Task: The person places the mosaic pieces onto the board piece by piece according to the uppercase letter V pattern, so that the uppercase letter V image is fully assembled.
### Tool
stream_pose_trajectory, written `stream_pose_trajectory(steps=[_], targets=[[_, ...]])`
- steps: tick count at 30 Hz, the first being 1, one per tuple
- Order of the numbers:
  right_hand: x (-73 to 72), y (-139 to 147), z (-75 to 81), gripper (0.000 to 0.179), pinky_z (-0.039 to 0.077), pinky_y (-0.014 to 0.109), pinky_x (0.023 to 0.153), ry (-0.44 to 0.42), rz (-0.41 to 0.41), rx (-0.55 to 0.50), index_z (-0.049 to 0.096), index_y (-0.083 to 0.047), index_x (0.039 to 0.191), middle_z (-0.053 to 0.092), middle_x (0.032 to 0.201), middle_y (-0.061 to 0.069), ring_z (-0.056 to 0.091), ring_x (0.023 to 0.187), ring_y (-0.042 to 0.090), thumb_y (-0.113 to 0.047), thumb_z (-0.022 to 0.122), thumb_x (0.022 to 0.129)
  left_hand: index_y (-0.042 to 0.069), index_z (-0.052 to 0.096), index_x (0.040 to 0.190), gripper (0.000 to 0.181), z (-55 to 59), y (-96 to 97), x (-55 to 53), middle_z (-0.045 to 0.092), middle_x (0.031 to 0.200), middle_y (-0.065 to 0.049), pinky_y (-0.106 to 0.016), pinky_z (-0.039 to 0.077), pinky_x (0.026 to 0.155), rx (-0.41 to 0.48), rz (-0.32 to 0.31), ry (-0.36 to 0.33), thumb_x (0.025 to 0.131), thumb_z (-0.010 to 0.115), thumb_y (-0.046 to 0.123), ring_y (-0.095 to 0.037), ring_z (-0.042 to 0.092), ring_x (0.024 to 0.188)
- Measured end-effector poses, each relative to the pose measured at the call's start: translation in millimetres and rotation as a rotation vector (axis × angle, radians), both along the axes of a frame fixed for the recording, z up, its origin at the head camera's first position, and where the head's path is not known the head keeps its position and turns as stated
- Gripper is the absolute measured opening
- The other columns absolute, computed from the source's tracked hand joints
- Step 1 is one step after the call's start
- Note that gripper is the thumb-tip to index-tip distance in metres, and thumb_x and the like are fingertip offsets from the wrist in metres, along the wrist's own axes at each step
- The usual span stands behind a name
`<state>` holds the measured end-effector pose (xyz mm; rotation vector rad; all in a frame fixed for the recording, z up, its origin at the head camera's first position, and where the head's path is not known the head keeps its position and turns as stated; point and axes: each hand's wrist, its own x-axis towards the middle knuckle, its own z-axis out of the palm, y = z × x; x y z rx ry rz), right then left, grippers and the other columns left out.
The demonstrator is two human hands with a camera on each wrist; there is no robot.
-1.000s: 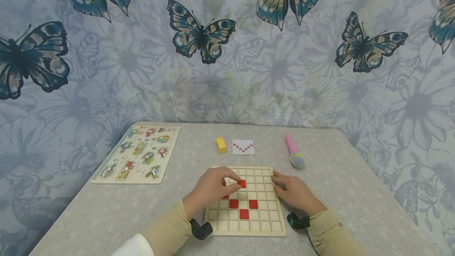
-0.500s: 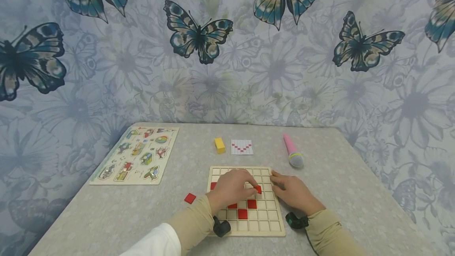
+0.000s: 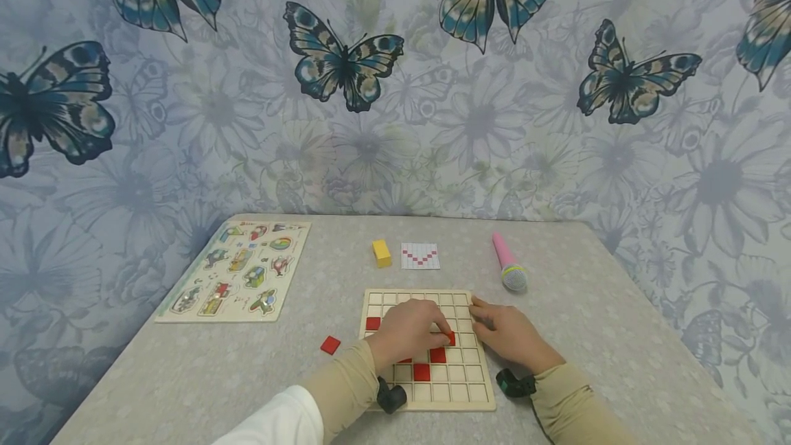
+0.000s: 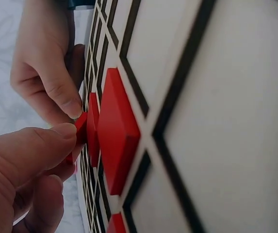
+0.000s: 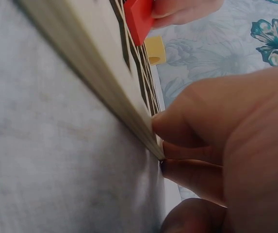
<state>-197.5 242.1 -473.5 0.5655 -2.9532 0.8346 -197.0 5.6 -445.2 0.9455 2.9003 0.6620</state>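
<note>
My left hand (image 3: 410,332) pinches a red square tile (image 3: 451,339) between thumb and fingertips, low over the right part of the wooden grid board (image 3: 457,393). In the left wrist view, this held tile (image 4: 81,127) is tilted close to the board's surface. Other red tiles lie in the cells, among them one tile (image 3: 421,372) at the bottom of the group and another tile (image 3: 373,323) at the left; my left hand partly hides the rest. My right hand (image 3: 509,336) holds the board's right edge, its thumb on the rim in the right wrist view.
A loose red tile (image 3: 330,345) lies left of the board. Behind stand a yellow block (image 3: 382,253), a pattern card (image 3: 420,256) and a pink toy microphone (image 3: 509,263). A picture puzzle board (image 3: 237,270) lies at the left. A butterfly-patterned wall (image 3: 432,170) backs the table.
My left hand has moved right across the board with the tile, then lowered it slightly. The loose tile at the left has come into view. My right hand stays at the edge.
</note>
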Motion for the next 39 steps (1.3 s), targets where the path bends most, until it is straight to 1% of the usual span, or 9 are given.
stream_pose_trajectory(steps=[4, 7, 9, 17, 24, 26, 31, 36, 39], targets=[[0.5, 0.1, 0.3, 0.043, 0.034, 0.026, 0.051, -0.016, -0.002, -0.012, 0.063, -0.004, 0.140, 0.053, 0.153, 0.012, 0.031, 0.052, 0.007, -0.016, 0.067, 0.099, 0.031, 0.083, 0.092, 0.004, -1.0, 3.6, -2.0, 0.072, 0.099, 0.021, -0.019, 0.047, 0.066, -0.011, -0.001, -0.022, 0.088, 0.083, 0.032, 0.004, 0.061, 0.086], [0.4, -0.1, 0.6, 0.042, 0.039, 0.023, 0.060, -0.001, -0.008, 0.003, 0.064, -0.004, 0.139, 0.054, 0.152, 0.011, 0.048, 0.067, 0.004, -0.016, 0.067, 0.099, 0.032, 0.082, 0.092, 0.005, -1.5, 6.0, -3.2, 0.072, 0.098, 0.022, -0.020, 0.048, 0.065, -0.020, -0.008, -0.027, 0.087, 0.083, 0.032, 0.004, 0.059, 0.083], [0.5, -0.3, 1.1, 0.042, 0.039, 0.024, 0.062, -0.003, -0.011, 0.004, 0.064, -0.005, 0.139, 0.054, 0.152, 0.010, 0.049, 0.069, 0.005, -0.017, 0.068, 0.099, 0.031, 0.083, 0.092, 0.005, -1.7, 7.3, -3.7, 0.072, 0.096, 0.022, -0.020, 0.048, 0.064, -0.022, -0.011, -0.027, 0.087, 0.083, 0.031, 0.004, 0.058, 0.081], [0.1, -1.2, 0.1, 0.043, 0.032, 0.025, 0.050, -0.028, -0.003, -0.008, 0.063, -0.006, 0.140, 0.053, 0.153, 0.010, 0.025, 0.047, 0.005, -0.018, 0.066, 0.100, 0.029, 0.083, 0.093, 0.005, -2.6, 7.5, -3.7, 0.074, 0.090, 0.021, -0.020, 0.047, 0.061, -0.019, -0.005, -0.060, 0.088, 0.083, 0.029, 0.004, 0.055, 0.072], [-0.6, 0.5, -0.3, 0.042, 0.033, 0.025, 0.049, -0.017, -0.004, -0.016, 0.063, -0.005, 0.140, 0.053, 0.153, 0.012, 0.026, 0.048, 0.006, -0.016, 0.066, 0.099, 0.030, 0.083, 0.099, 0.009, -2.1, 5.2, -2.1, 0.073, 0.101, 0.021, -0.020, 0.046, 0.062, -0.001, -0.008, -0.079, 0.091, 0.079, 0.032, 0.004, 0.056, 0.078], [-0.9, 0.6, -0.2, 0.042, 0.036, 0.025, 0.053, -0.010, -0.007, -0.007, 0.064, -0.005, 0.139, 0.054, 0.152, 0.012, 0.035, 0.054, 0.005, -0.016, 0.067, 0.099, 0.030, 0.082, 0.104, 0.013, -1.9, 1.7, -1.3, 0.073, 0.106, 0.019, -0.021, 0.049, 0.066, 0.020, -0.016, -0.082, 0.092, 0.078, 0.033, 0.002, 0.061, 0.086], [0.1, -0.1, 0.0, 0.042, 0.042, 0.026, 0.067, 0.007, -0.016, 0.009, 0.065, -0.005, 0.138, 0.055, 0.151, 0.011, 0.062, 0.092, 0.011, -0.016, 0.067, 0.098, 0.025, 0.078, 0.118, 0.026, 2.2, -23.0, 5.7, 0.072, 0.117, 0.013, -0.026, 0.053, 0.079, 0.088, -0.009, -0.067, 0.095, 0.074, 0.036, -0.009, 0.068, 0.105], [1.1, -0.8, -0.5, 0.041, 0.047, 0.031, 0.080, 0.023, -0.018, 0.017, 0.065, -0.005, 0.138, 0.056, 0.151, 0.010, 0.062, 0.127, 0.021, -0.017, 0.067, 0.099, 0.021, 0.076, 0.119, 0.028, 9.2, -72.8, 16.2, 0.073, 0.118, 0.007, -0.028, 0.052, 0.071, 0.169, 0.065, -0.039, 0.095, 0.074, 0.036, -0.009, 0.066, 0.083], [1.3, -1.2, -0.2, 0.040, 0.051, 0.037, 0.089, 0.032, -0.018, 0.017, 0.065, -0.005, 0.138, 0.056, 0.150, 0.009, 0.056, 0.136, 0.028, -0.017, 0.067, 0.099, 0.022, 0.077, 0.115, 0.025, 8.9, -106.7, 21.3, 0.073, 0.113, 0.009, -0.026, 0.048, 0.062, 0.197, 0.169, -0.035, 0.094, 0.076, 0.035, -0.006, 0.060, 0.072]])
